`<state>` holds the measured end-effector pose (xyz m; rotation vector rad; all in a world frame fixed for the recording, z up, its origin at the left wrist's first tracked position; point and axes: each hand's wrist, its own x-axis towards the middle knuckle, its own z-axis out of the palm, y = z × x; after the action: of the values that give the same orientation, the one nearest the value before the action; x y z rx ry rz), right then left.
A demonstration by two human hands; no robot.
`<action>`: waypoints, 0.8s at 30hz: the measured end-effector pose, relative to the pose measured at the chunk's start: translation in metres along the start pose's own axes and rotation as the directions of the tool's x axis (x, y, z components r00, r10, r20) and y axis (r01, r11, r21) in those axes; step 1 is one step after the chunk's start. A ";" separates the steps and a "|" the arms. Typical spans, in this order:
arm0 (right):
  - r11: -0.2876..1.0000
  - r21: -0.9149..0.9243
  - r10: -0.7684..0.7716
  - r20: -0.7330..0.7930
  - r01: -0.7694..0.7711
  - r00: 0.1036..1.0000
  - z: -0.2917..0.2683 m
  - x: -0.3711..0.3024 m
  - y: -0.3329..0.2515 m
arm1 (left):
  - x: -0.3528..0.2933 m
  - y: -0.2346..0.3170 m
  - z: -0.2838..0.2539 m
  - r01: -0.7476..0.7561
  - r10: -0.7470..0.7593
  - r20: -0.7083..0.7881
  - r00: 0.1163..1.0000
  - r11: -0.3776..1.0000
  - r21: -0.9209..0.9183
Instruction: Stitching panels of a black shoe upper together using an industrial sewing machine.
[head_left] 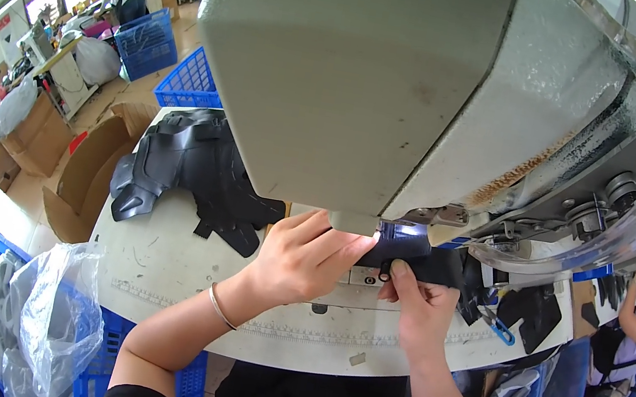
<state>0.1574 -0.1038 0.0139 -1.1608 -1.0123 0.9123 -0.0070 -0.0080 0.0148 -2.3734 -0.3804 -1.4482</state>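
In front of me rises a large grey-white sewing machine point(337, 84), with a small light shining beside its needle area. Under the machine head lies a black piece of leather-like material point(439, 268). My right hand point(424, 305) pinches its near edge between thumb and fingers. My left hand point(299, 258), a bangle on its wrist, has its fingers bent and pressed together at the piece's left end; some fingertips are hidden by the machine. A pile of black cut pieces point(193, 165) rests on the table to the left.
The white table point(174, 305) has a ruler strip along its near edge. A blue-handled tool point(501, 330) and another black piece point(532, 313) lie at right. Blue crates point(105, 356) and a clear plastic bag point(59, 315) stand at lower left. Other people work farther off.
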 end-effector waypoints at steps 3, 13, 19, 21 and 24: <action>0.999 -0.042 -0.032 0.002 0.032 0.999 -0.001 0.004 -0.001 | 0.004 0.004 -0.003 0.032 -0.032 -0.008 0.999 0.999 -0.041; 0.992 -0.101 0.077 0.020 -0.075 0.997 -0.013 0.009 -0.003 | -0.006 0.003 0.002 0.073 -0.076 -0.029 0.997 0.992 -0.100; 0.241 -0.774 -0.713 0.269 0.586 0.648 -0.007 -0.010 -0.018 | -0.005 0.019 -0.002 0.171 -0.169 0.027 0.985 0.984 -0.055; -0.165 -0.856 -0.753 0.430 0.490 0.498 -0.001 0.001 -0.016 | 0.001 0.022 -0.002 0.163 -0.164 -0.009 0.986 0.984 -0.069; -0.191 -0.764 -0.790 0.492 0.617 0.365 -0.015 0.018 -0.004 | 0.000 0.019 0.001 0.113 -0.118 -0.084 0.989 0.992 -0.060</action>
<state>0.1774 -0.0919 0.0194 -1.1200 -1.8410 -0.9552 0.0015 -0.0246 0.0116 -2.3554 -0.4678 -1.6287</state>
